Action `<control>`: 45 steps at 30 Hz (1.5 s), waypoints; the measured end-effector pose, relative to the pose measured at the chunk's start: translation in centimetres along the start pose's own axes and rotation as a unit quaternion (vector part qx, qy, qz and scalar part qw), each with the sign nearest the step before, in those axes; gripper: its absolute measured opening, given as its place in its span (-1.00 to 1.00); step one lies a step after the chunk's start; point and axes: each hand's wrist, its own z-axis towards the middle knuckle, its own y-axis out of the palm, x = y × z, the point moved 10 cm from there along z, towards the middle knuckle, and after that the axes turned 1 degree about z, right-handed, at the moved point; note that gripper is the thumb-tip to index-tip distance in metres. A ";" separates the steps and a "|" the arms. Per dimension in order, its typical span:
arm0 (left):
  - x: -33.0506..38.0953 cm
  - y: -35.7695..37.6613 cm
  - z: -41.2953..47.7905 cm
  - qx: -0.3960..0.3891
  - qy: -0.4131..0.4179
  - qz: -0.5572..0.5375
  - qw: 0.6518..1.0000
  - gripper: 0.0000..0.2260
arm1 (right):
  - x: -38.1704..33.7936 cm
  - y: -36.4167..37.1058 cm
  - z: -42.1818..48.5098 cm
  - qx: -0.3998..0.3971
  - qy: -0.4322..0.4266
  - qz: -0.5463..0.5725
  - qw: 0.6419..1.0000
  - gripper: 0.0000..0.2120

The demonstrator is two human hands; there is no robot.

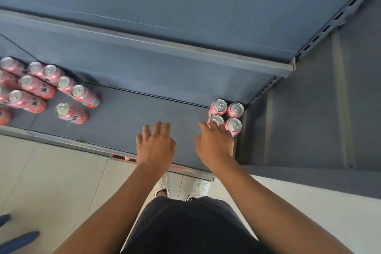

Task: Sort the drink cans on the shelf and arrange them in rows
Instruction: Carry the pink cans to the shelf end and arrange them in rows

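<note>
Block of four pink cans (228, 115) upright, two by two, touching, in shelf (127, 113) corner at 3 o'clock; loose cluster of cans (37, 86) at 9 o'clock, unaligned, well apart from block; single can (70, 112) at cluster's 4 o'clock; right grip (214, 142) loosely extended, fingertips on near-left can (216, 119) of block, not wrapped round it; left grip (155, 144) spread wide, holding nothing, over bare shelf between groups; white shoes (201, 188) on floor at 6 o'clock.

pink cans (70, 113) with black lettering and silver tops; blue-grey shelf (127, 109); white shoes (199, 188); pale floor (51, 171).
</note>
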 end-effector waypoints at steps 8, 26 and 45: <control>-7.4 -0.3 -3.5 0.012 -0.089 -0.025 0.996 -0.62 | -9.0 0.9 -0.8 -0.026 -0.089 -0.032 0.995 -0.62; -36.2 -0.4 -14.7 0.020 -0.178 -0.048 0.983 -0.52 | -39.9 5.9 -8.6 -0.011 -0.198 -0.044 0.979 -0.57; -53.2 -1.9 -14.1 0.037 -0.262 -0.097 0.959 -0.58 | -57.9 8.8 -4.9 -0.019 -0.257 0.014 0.966 -0.45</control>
